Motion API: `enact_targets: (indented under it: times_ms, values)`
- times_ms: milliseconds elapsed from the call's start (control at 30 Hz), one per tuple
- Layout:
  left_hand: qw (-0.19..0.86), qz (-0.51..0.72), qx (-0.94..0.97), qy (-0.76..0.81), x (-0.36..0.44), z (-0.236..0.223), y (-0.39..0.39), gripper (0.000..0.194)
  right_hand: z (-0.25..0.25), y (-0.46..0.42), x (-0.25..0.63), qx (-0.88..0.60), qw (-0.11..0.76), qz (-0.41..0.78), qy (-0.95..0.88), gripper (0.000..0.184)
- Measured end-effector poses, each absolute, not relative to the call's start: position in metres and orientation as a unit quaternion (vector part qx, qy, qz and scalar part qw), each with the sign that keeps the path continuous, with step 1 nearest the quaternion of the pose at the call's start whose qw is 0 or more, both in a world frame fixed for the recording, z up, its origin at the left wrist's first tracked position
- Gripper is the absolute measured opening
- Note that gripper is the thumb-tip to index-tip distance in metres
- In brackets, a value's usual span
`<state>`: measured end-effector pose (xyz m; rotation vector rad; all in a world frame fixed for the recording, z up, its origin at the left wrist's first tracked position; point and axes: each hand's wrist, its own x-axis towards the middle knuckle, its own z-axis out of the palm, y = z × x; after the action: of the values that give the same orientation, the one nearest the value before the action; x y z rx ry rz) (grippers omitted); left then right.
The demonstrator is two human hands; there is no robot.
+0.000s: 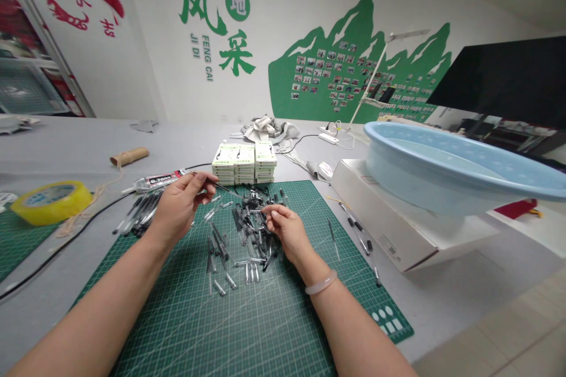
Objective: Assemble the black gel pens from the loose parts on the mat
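Note:
My left hand (187, 193) is closed in a pinch on a thin dark pen refill (227, 189), which points right over the pile. Lower and to the right, my right hand (285, 228) pinches what looks like a small clear pen part (255, 211) at its fingertips. Beneath both hands, a heap of black and clear pen parts (252, 235) lies on the green cutting mat (212, 330). Short clear pieces (252, 273) lie at the heap's near edge. A bundle of pens (140, 212) rests left of my left hand.
Small stacked boxes (244, 164) stand behind the heap, with a glue tube (159, 179) beside them. A yellow tape roll (52, 202) lies left, near a black cable (66, 241). At right, a blue basin (420, 171) sits on a white box (384, 218), near loose pens (360, 235).

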<state>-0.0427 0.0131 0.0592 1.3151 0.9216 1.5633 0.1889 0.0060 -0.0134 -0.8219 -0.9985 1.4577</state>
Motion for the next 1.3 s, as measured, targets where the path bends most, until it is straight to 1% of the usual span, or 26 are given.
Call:
enact_targets:
  times_ms: [133,233,300,400,500,567,700,800,867,900,933,1033,1100,1167,1300]
  values:
    - [0.37,0.576,0.598,0.417,-0.038,0.061,0.008,0.028,-0.009,0.001,0.185,-0.35,0.553,0.612,-0.444,0.019]
    - [0.364,0.521,0.646,0.424,-0.028,0.059,0.003,0.029,-0.007,-0.004,0.179,-0.326,0.562,0.608,-0.457,0.022]
    - [0.376,0.498,0.661,0.417,-0.019,0.057,-0.001,0.03,-0.007,-0.006,0.175,-0.317,0.565,0.606,-0.462,0.024]
    - [0.437,0.49,0.642,0.398,-0.007,0.052,-0.004,0.033,-0.007,-0.008,0.173,-0.322,0.536,0.627,-0.465,0.022]
    - [0.489,0.492,0.611,0.381,-0.003,0.048,-0.005,0.035,-0.006,-0.009,0.173,-0.314,0.509,0.647,-0.473,0.029]
    - [0.5,0.49,0.609,0.372,-0.003,0.047,-0.005,0.035,-0.005,-0.011,0.172,-0.304,0.504,0.656,-0.473,0.03]
    - [0.496,0.473,0.627,0.37,-0.005,0.047,-0.005,0.037,-0.002,-0.015,0.167,-0.268,0.495,0.701,-0.438,0.027]
    - [0.505,0.482,0.615,0.365,-0.014,0.048,0.002,0.043,0.001,-0.017,0.167,-0.237,0.49,0.735,-0.404,0.026]
    - [0.474,0.503,0.605,0.395,-0.028,0.047,0.011,0.047,0.001,-0.016,0.169,-0.23,0.502,0.74,-0.385,0.024]
    - [0.431,0.502,0.612,0.433,-0.038,0.046,0.017,0.047,0.001,-0.015,0.17,-0.23,0.51,0.738,-0.378,0.023]
    - [0.365,0.488,0.628,0.485,-0.048,0.043,0.023,0.043,0.001,-0.014,0.172,-0.231,0.517,0.735,-0.373,0.022]
    - [0.151,0.341,0.703,0.606,-0.076,0.032,0.038,0.023,-0.001,-0.013,0.174,-0.243,0.527,0.726,-0.369,0.024]
    - [0.077,0.252,0.739,0.62,-0.085,0.023,0.044,0.017,-0.001,-0.013,0.174,-0.255,0.528,0.72,-0.371,0.026]
    - [0.071,0.202,0.767,0.604,-0.085,0.017,0.046,0.017,-0.001,-0.013,0.174,-0.263,0.532,0.713,-0.373,0.028]
    - [0.141,0.157,0.813,0.542,-0.071,0.014,0.041,0.017,-0.001,-0.013,0.176,-0.273,0.548,0.699,-0.368,0.029]
